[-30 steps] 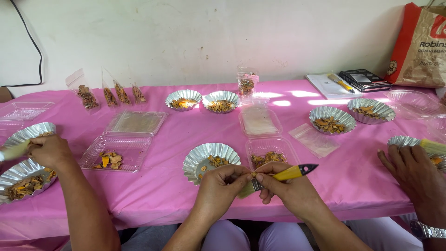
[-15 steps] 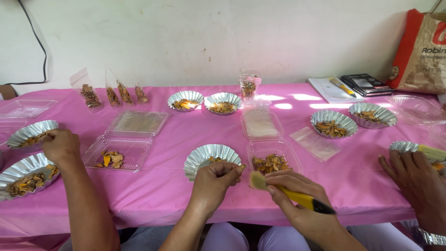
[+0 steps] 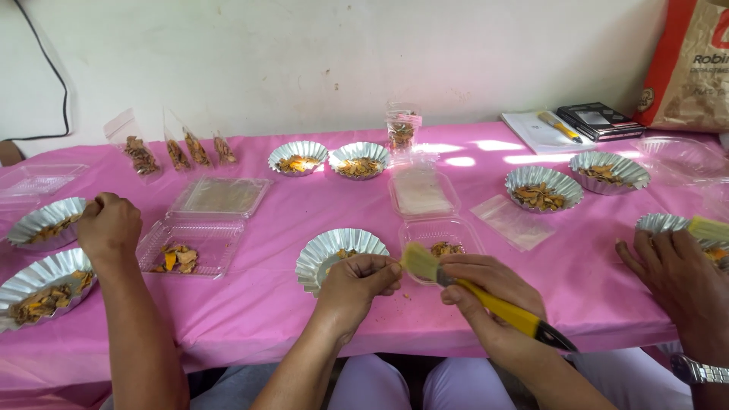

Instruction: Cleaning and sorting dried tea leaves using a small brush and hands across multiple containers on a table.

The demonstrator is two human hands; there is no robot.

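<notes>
My left hand [image 3: 358, 282] hovers at the near rim of a crinkled foil dish [image 3: 334, 247] that holds a few dried brown and orange pieces. Its fingertips are pinched together, and I cannot make out anything between them. My right hand [image 3: 486, 292] grips a brush with a yellow handle [image 3: 505, 311]. The brush's pale bristles [image 3: 419, 260] touch my left fingertips. Just behind the brush stands a clear plastic tray [image 3: 440, 234] with more dried pieces.
A pink cloth [image 3: 266, 304] covers the table. A co-worker's hand [image 3: 110, 224] rests by foil dishes [image 3: 45, 220] at left; another hand [image 3: 676, 266] with a watch lies at right. Further foil dishes [image 3: 543, 186], clear trays [image 3: 194, 243], small bags [image 3: 140, 152] and a notebook [image 3: 543, 133] stand behind.
My hands were together over the dish with the brush lying sideways. The brush has turned so its bristles meet my left fingertips, handle pointing down-right. The left co-worker's hand shifted slightly.
</notes>
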